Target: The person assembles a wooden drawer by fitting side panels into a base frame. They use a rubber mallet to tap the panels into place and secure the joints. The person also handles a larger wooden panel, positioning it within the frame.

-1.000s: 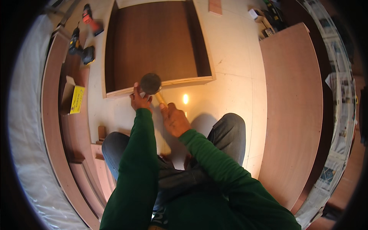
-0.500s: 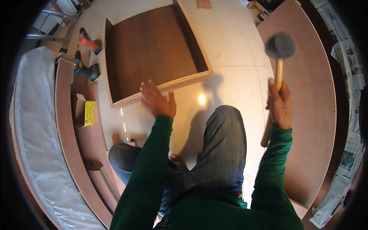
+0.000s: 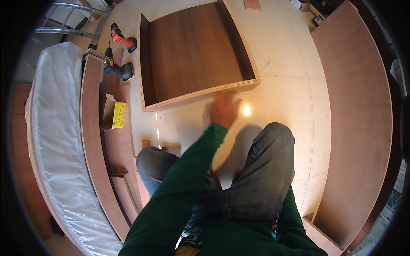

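A shallow wooden box [image 3: 192, 55] with a dark brown panel inside and pale edges lies on the floor ahead. Just off its near edge is my left hand [image 3: 225, 110], smeared by motion, thumb apart from the fingers and nothing seen in it. My right arm reaches down beside my right knee. Only a sliver of my right hand [image 3: 293, 176] shows past the knee; its fingers are hidden. No mallet shows in this view now.
A red drill [image 3: 122, 39] and a black-and-yellow drill [image 3: 116, 66] lie left of the box. Nearer stands an opened yellow-and-white carton [image 3: 118, 115]. A plastic-wrapped long piece [image 3: 64, 141] and boards line the left; a long wooden panel [image 3: 361, 111] lies right.
My left hand has moved right along the box's near edge. My right hand, which held a rubber mallet up, has dropped behind my knee, and the mallet is out of sight. The view has shifted.
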`<action>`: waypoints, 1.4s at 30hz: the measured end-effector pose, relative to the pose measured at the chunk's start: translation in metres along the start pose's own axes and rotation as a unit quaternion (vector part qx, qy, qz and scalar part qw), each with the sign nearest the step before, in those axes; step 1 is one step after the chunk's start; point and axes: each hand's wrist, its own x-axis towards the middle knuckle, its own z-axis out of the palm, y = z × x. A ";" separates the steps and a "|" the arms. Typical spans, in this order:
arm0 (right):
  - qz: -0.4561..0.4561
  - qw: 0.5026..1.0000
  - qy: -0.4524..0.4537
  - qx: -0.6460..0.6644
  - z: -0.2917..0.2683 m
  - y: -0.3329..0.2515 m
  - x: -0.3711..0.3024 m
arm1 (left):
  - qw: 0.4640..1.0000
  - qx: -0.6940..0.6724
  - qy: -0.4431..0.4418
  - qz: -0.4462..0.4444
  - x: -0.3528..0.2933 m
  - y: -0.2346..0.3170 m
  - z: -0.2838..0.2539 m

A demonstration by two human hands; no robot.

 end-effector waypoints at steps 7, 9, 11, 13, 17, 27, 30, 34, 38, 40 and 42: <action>0.025 0.998 -0.050 0.028 0.015 0.045 -0.037 | 0.977 0.170 -0.022 0.127 0.018 -0.096 -0.029; 0.025 0.998 -0.062 0.023 0.014 0.049 -0.035 | 0.981 0.137 -0.051 0.130 0.020 -0.097 -0.029; 0.022 0.997 -0.070 0.023 0.015 0.051 -0.033 | 0.981 0.136 -0.069 0.121 0.019 -0.098 -0.034; 0.018 0.997 -0.077 0.015 0.012 0.052 -0.028 | 0.981 0.132 -0.085 0.110 0.018 -0.092 -0.036; 0.002 0.996 -0.092 0.005 0.008 0.048 -0.016 | 0.972 0.163 -0.059 0.161 0.023 -0.091 -0.038; -0.059 0.986 -0.152 -0.029 -0.008 0.035 0.029 | 0.933 0.093 -0.251 0.240 -0.051 -0.073 -0.030; -0.226 0.940 -0.229 -0.115 -0.009 0.000 0.084 | 0.934 0.086 -0.322 0.133 -0.075 -0.070 -0.048; -0.247 0.941 -0.102 -0.208 -0.024 -0.206 0.089 | 0.992 0.113 -0.020 -0.047 -0.037 -0.101 -0.093; -0.290 0.941 -0.103 0.141 0.012 -0.280 0.132 | 0.922 0.193 0.217 -0.256 0.001 -0.182 -0.133; -0.286 0.931 -0.153 0.167 0.038 -0.302 0.149 | 0.830 0.338 0.088 -0.435 -0.007 -0.234 -0.149; -0.264 0.929 -0.199 0.164 0.059 -0.321 0.153 | 0.855 0.260 0.038 -0.447 -0.029 -0.284 -0.165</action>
